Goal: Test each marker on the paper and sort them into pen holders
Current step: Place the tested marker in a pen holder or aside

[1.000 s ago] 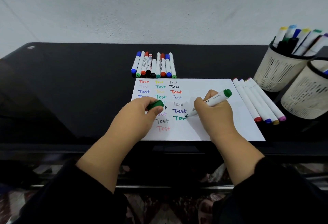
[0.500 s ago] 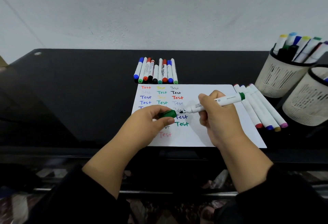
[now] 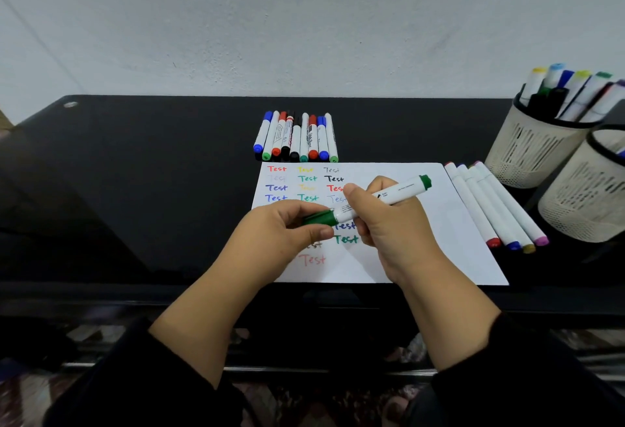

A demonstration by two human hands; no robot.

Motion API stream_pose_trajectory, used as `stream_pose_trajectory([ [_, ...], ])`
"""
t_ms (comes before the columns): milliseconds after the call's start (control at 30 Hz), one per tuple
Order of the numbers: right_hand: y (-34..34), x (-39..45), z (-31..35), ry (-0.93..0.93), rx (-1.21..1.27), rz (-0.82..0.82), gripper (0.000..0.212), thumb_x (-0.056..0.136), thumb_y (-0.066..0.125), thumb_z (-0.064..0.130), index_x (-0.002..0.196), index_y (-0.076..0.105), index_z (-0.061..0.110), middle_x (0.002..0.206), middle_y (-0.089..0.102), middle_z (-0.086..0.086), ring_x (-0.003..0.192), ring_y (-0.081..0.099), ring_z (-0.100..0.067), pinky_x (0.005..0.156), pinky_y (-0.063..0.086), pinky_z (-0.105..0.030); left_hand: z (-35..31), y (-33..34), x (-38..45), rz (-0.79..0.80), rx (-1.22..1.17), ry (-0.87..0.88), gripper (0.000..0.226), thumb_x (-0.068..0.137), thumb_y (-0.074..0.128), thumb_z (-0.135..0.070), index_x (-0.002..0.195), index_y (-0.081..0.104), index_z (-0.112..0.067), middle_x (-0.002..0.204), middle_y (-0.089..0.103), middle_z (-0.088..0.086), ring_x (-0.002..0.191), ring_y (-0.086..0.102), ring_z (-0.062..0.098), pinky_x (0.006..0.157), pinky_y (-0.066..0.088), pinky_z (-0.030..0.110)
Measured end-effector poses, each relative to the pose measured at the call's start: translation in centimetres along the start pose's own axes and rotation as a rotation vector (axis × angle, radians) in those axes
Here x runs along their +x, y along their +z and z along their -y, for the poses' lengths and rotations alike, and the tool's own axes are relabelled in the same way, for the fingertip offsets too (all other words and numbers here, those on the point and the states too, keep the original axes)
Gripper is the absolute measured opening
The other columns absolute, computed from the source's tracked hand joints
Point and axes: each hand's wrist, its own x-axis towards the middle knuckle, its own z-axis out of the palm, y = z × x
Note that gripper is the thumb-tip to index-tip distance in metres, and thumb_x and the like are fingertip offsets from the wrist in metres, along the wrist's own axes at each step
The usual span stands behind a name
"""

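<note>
A white sheet of paper (image 3: 436, 244) lies on the black table, covered with coloured "Test" words. Above it, my right hand (image 3: 392, 223) grips a white green-ended marker (image 3: 399, 194) by its barrel. My left hand (image 3: 280, 234) pinches the green cap (image 3: 319, 218), which sits on the marker's tip end. A row of several capped markers (image 3: 296, 137) lies behind the paper. Several white markers (image 3: 497, 206) lie along the paper's right edge. Two cream mesh pen holders stand at the right: the far one (image 3: 531, 152) is full of markers, the near one (image 3: 581, 203) is cut off by the frame.
The black glass table (image 3: 135, 190) runs back to a pale wall. Its front edge lies just under my wrists. The left half of the table holds only a small round fitting (image 3: 70, 104) near the back corner.
My right hand lifted the marker off the paper and turned it level. My left hand brought the green cap onto its tip. A green "Test" now shows on the paper.
</note>
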Motion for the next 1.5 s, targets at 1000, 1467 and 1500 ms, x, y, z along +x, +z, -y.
stream_pose_trajectory([
  [1000, 0.9, 0.4, 1.1, 0.159, 0.084, 0.062, 0.026, 0.086, 0.067, 0.03, 0.066, 0.058, 0.017, 0.044, 0.047, 0.006, 0.04, 0.036, -0.006, 0.042, 0.031, -0.019, -0.5, -0.6, -0.5, -0.096, 0.185, 0.02, 0.026, 0.086, 0.065, -0.026, 0.071, 0.06, -0.046, 0.065, 0.061, -0.03, 0.064, 0.054, -0.009, 0.057, 0.038, 0.003],
  [1467, -2.9, 1.5, 0.1, -0.661, -1.055, 0.096, 0.022, 0.081, 0.07, 0.036, 0.102, 0.073, 0.03, 0.091, 0.058, 0.021, 0.096, 0.033, -0.01, 0.08, 0.017, -0.029, -0.4, -0.7, 0.3, -0.195, 0.414, 0.054, 0.025, 0.091, 0.059, -0.026, 0.115, 0.062, -0.029, 0.1, 0.046, -0.019, 0.069, 0.044, -0.005, 0.054, 0.037, 0.0],
  [1500, -2.9, 1.5, 0.1, -0.763, -1.112, 0.096, 0.024, 0.079, 0.07, 0.034, 0.101, 0.074, 0.027, 0.089, 0.062, 0.017, 0.092, 0.037, -0.014, 0.08, 0.017, -0.032, -0.5, -0.6, 0.5, -0.193, 0.42, 0.066, 0.026, 0.091, 0.059, -0.026, 0.116, 0.062, -0.029, 0.102, 0.048, -0.018, 0.073, 0.046, -0.002, 0.057, 0.037, 0.005],
])
